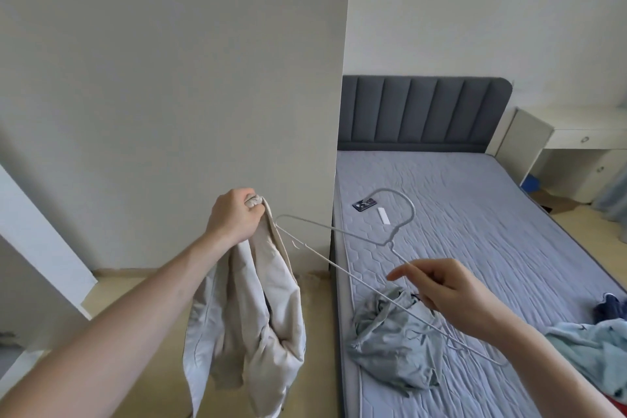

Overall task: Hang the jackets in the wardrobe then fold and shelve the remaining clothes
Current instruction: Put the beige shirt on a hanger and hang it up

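Beige jacket (251, 309) bunched in left hand (234, 217); right hand (441, 292) pinching wire hanger (339, 248) — feed its left tip into the shoulder first.

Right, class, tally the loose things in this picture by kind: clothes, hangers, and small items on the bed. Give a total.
Clothes: 4 (beige jacket, grey garment, light blue garment, navy garment)
Hangers: 1 (hanger)
Small items: 2 (phone, white strip)
Total: 7
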A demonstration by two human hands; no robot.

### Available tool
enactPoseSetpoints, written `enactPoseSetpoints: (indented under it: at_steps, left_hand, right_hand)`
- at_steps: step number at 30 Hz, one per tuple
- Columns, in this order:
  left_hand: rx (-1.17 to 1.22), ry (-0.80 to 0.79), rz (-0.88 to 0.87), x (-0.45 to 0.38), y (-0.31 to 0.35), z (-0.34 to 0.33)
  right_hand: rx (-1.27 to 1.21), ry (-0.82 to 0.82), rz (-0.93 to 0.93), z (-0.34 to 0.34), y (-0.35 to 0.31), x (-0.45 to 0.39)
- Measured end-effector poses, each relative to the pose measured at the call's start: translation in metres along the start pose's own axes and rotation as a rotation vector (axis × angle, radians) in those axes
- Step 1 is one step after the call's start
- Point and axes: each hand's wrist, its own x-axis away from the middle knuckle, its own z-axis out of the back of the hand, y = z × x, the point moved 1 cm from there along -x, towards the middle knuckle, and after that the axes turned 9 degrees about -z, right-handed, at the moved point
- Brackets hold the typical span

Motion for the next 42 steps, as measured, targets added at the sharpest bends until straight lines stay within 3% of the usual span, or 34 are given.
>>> enactPoseSetpoints:
  at_steps: [7,14,19,22,26,32,34,36,38,40,42]
  left_hand:
    - [-0.013,0.031,-0.035,-0.002,-0.001,0.018]
    - [0.028,0.042,-0.076,0.001,0.020,0.029]
    - [0.175,0.049,-0.237,0.013,0.074,0.037]
    - [0.356,0.027,-0.261,0.026,0.104,0.047]
    - [0.410,-0.214,-0.371,0.065,0.124,0.049]
    - [0.021,-0.671,-0.575,0.096,0.128,0.057]
    - [0.084,-0.623,-0.550,0.085,0.128,0.068]
    - [0.145,-0.379,-0.584,0.064,0.123,0.076]
    - [-0.085,-0.191,-0.721,0.038,0.116,0.076]
    - [-0.263,-0.246,-0.772,0.017,0.107,0.064]
    - [-0.258,-0.306,-0.782,0.004,0.099,0.051]
  right_hand:
    - [0.000,-0.068,0.007,-0.016,-0.005,-0.001]
    - [0.033,-0.029,0.023,-0.025,-0.006,-0.014]
    - [0.111,0.060,0.051,-0.070,-0.009,-0.033]
    - [-0.033,0.167,-0.002,-0.080,-0.009,-0.043]
    - [-0.249,0.313,0.018,-0.079,-0.001,-0.040]
    - [-0.531,0.422,0.146,-0.074,-0.011,-0.025]
    - [-0.537,0.415,0.176,-0.072,-0.016,-0.024]
    - [-0.552,0.419,0.182,-0.071,-0.021,-0.025]
    - [-0.549,0.411,0.191,-0.070,-0.025,-0.024]
    - [-0.534,0.391,0.203,-0.068,-0.029,-0.023]
    - [-0.500,0.376,0.212,-0.065,-0.030,-0.020]
